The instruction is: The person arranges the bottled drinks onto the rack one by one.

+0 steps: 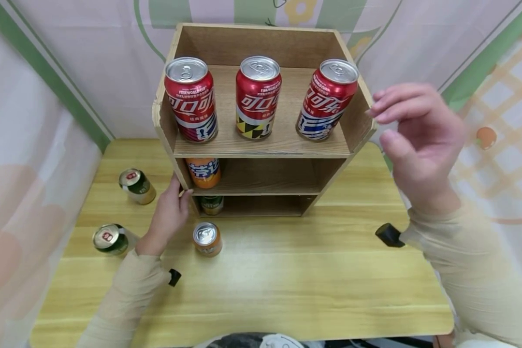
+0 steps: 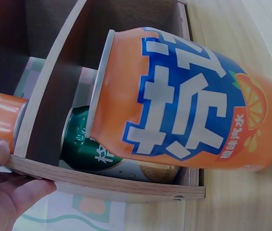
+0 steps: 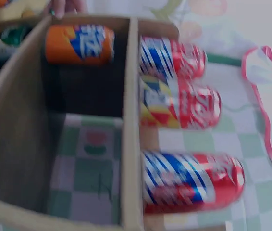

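Observation:
My left hand [image 1: 167, 215] grips the left side panel of a wooden shelf [image 1: 261, 156], thumb and fingers on either side of its edge. My right hand [image 1: 428, 130] hangs in the air beside the shelf's upper right edge, fingers loosely bent and holding nothing. Three red cola cans, a left one [image 1: 192, 104], a middle one [image 1: 257, 99] and a right one [image 1: 326, 101], stand along the top level. On the middle level an orange soda can [image 1: 205, 174] stands at the left end. Below it, partly hidden, is a green-and-gold can [image 1: 212, 205].
Another orange soda can [image 1: 207, 240] stands on the wooden table [image 1: 309, 280] before the shelf's lower left corner. Two green-and-gold cans, a farther one [image 1: 137, 186] and a nearer one [image 1: 113, 239], stand left of my left hand. A printed cloth [image 1: 126, 72] hangs behind.

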The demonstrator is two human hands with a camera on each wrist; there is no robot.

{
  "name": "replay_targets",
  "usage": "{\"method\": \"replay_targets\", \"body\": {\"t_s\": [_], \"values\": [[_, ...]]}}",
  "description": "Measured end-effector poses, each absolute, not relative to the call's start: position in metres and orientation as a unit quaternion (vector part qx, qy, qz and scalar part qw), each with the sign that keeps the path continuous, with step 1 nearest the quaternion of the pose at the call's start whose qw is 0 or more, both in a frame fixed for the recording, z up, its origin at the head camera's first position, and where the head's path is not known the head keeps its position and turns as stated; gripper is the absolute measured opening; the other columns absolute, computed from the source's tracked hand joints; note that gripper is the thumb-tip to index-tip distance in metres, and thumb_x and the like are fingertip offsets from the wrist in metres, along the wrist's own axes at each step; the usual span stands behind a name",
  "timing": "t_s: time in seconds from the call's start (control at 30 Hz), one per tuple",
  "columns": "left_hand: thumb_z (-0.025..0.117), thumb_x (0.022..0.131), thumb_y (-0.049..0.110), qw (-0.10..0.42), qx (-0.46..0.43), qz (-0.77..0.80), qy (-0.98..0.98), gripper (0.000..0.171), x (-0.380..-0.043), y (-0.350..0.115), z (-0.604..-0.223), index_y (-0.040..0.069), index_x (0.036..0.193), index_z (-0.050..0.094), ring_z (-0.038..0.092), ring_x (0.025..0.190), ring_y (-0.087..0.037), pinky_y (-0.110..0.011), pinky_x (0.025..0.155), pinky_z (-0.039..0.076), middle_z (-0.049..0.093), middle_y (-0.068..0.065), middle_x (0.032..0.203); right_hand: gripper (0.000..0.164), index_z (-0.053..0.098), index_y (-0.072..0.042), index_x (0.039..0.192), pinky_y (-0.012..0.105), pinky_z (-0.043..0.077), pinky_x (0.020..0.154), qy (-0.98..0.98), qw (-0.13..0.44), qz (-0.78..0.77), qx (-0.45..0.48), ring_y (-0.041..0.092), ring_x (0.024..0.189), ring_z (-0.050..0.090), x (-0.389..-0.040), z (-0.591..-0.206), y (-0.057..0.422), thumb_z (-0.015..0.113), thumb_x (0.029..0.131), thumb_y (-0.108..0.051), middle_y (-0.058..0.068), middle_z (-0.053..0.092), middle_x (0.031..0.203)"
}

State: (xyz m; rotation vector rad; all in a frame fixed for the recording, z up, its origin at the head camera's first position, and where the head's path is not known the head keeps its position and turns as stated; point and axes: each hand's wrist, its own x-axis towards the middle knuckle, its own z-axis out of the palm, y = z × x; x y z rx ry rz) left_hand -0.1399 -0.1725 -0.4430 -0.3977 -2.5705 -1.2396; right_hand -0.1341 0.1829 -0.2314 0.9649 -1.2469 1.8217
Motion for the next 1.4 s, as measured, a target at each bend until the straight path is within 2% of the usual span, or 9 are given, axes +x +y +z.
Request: {"method": "replay_targets", "body": {"t_s": [0.17,0.37,0.5,0.73,0.83,0.93,1.07,1.23,1.4], "values": [[0.053,0.104,-0.001,0.128,-0.140,-0.429,-0.883,0.044,-0.140,-0.172,-0.444,-0.005,0.144,0.037,0.062,0.116,-0.048,-0.057,0.090,0.058,0.058,-0.036,0.131,0.022,0.061,0.011,0.075,0.032,0.053,0.094,-0.498,0.314,0.688,0.425,0.026,0.091,0.066,-0.119,-0.259,0.166,0.078,0.080,-0.003,0.017,0.068,0.082],[0.052,0.104,-0.001,0.129,-0.142,-0.428,-0.883,0.043,-0.141,-0.172,-0.445,-0.006,0.144,0.037,0.061,0.116,-0.049,-0.058,0.091,0.057,0.058,-0.036,0.130,0.025,0.064,0.011,0.088,0.037,0.057,0.095,-0.549,0.227,0.667,0.449,0.028,0.100,0.069,-0.118,-0.317,0.163,0.074,0.091,-0.012,0.014,0.071,0.096],[0.052,0.103,-0.001,0.128,-0.141,-0.429,-0.883,0.043,-0.141,-0.172,-0.445,-0.006,0.144,0.037,0.062,0.113,-0.050,-0.058,0.088,0.058,0.058,-0.037,0.129,0.028,0.062,0.013,0.093,0.039,0.057,0.095,-0.570,0.170,0.673,0.439,0.028,0.103,0.068,-0.116,-0.357,0.153,0.071,0.095,-0.013,0.012,0.071,0.100],[0.052,0.104,0.000,0.119,-0.139,-0.431,-0.883,0.045,-0.141,-0.171,-0.445,-0.005,0.146,0.036,0.061,0.117,-0.049,-0.057,0.092,0.057,0.057,-0.036,0.133,0.031,0.057,0.017,0.100,0.035,0.059,0.092,-0.587,0.103,0.697,0.398,0.025,0.109,0.067,-0.107,-0.412,0.130,0.068,0.098,-0.013,0.015,0.068,0.110],[0.052,0.104,0.000,0.117,-0.137,-0.433,-0.883,0.045,-0.140,-0.172,-0.445,-0.005,0.146,0.035,0.063,0.113,-0.049,-0.056,0.089,0.059,0.057,-0.036,0.133,0.029,0.058,0.015,0.106,0.038,0.058,0.095,-0.613,0.074,0.688,0.381,0.027,0.109,0.066,-0.105,-0.429,0.123,0.067,0.098,-0.011,0.020,0.067,0.112],[0.052,0.104,0.000,0.121,-0.133,-0.430,-0.885,0.044,-0.140,-0.173,-0.444,-0.005,0.145,0.036,0.064,0.108,-0.048,-0.056,0.084,0.059,0.058,-0.036,0.130,0.026,0.058,0.012,0.114,0.042,0.056,0.099,-0.645,0.033,0.670,0.366,0.027,0.113,0.064,-0.102,-0.445,0.114,0.068,0.094,0.000,0.026,0.064,0.116],[0.052,0.104,0.000,0.125,-0.135,-0.424,-0.887,0.044,-0.140,-0.173,-0.444,-0.006,0.144,0.036,0.064,0.108,-0.049,-0.057,0.086,0.059,0.058,-0.037,0.129,0.046,0.055,0.009,0.127,0.047,0.050,0.107,-0.678,-0.027,0.647,0.347,0.028,0.123,0.058,-0.098,-0.464,0.102,0.070,0.084,0.014,0.028,0.058,0.128],[0.053,0.104,0.000,0.127,-0.135,-0.420,-0.888,0.044,-0.140,-0.172,-0.444,-0.006,0.145,0.036,0.064,0.109,-0.049,-0.058,0.087,0.058,0.058,-0.037,0.130,0.066,0.048,0.006,0.139,0.049,0.042,0.114,-0.705,-0.085,0.627,0.320,0.044,0.132,0.048,-0.097,-0.482,0.082,0.080,0.081,0.008,0.027,0.051,0.141],[0.053,0.104,0.000,0.130,-0.133,-0.417,-0.890,0.044,-0.140,-0.172,-0.444,-0.006,0.144,0.037,0.065,0.105,-0.049,-0.057,0.085,0.059,0.059,-0.037,0.128,0.082,0.040,0.004,0.147,0.051,0.038,0.117,-0.720,-0.113,0.614,0.303,0.040,0.139,0.043,-0.097,-0.497,0.063,0.085,0.078,0.003,0.029,0.044,0.149]]}}
